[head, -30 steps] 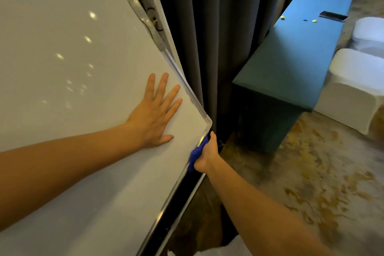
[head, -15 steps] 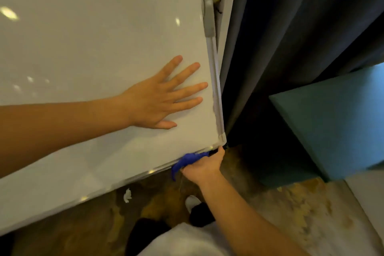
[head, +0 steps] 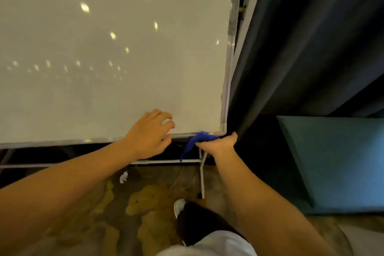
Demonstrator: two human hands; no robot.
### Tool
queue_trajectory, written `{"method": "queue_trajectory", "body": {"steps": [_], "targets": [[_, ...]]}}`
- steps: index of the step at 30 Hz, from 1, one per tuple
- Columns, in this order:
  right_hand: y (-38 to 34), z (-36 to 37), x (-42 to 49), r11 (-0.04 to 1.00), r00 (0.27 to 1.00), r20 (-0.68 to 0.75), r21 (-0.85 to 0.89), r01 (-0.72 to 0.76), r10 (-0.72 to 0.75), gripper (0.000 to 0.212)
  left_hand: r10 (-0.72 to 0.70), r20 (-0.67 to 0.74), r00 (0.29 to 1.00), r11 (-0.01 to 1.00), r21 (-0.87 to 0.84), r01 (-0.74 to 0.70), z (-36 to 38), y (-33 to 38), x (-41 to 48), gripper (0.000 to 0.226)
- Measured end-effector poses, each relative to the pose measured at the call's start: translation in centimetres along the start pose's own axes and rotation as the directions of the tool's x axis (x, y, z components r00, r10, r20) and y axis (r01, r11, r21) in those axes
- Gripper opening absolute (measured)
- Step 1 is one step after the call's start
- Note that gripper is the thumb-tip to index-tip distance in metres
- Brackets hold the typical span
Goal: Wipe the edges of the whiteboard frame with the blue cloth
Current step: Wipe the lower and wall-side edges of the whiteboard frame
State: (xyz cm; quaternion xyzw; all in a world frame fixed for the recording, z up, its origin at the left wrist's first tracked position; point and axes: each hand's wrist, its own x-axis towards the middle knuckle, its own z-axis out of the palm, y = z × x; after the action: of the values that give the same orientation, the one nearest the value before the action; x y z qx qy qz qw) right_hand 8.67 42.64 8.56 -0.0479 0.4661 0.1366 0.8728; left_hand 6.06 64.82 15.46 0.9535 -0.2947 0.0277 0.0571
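The whiteboard (head: 108,64) fills the upper left, with a thin silver frame (head: 62,141) along its bottom and right edges. My right hand (head: 218,144) grips the blue cloth (head: 197,141) and presses it against the underside of the bottom frame edge, just left of the lower right corner. A tail of the cloth hangs down. My left hand (head: 150,134) rests at the bottom edge of the board, fingers curled and apart, holding nothing.
Dark curtains (head: 301,48) hang right behind the board's right edge. A teal-covered table (head: 336,162) stands at the right. The white stand legs (head: 201,172) sit under the board. A crumpled white scrap (head: 124,176) lies on the patterned floor, near my shoe (head: 179,206).
My left hand has slid down from flat on the board's face to its bottom edge, fingers curling. My right hand with the cloth stays by the lower right corner. The view has tilted downward.
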Motion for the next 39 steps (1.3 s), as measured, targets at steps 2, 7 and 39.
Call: {"method": "queue_trajectory", "body": {"steps": [2, 7, 39], "targets": [[0.2, 0.0, -0.9, 0.997, 1.000, -0.007, -0.075, -0.008, 0.007, 0.090, -0.305, 0.007, 0.952, 0.925, -0.234, 0.298, 1.9, 0.3, -3.9, 0.014], [-0.4, 0.0, -1.2, 0.984, 1.000, -0.019, -0.179, -0.001, -0.002, 0.085, -0.750, 0.380, 0.541, 0.161, -0.689, 0.707, 5.5, 0.6, -7.8, 0.012], [9.1, 11.9, -1.8, -0.001, 0.210, -0.292, 0.582, 0.813, 0.933, 0.023, -0.661, 0.730, 0.172, -0.509, -0.268, -0.818, 14.5, 13.7, 6.6, 0.084]]}}
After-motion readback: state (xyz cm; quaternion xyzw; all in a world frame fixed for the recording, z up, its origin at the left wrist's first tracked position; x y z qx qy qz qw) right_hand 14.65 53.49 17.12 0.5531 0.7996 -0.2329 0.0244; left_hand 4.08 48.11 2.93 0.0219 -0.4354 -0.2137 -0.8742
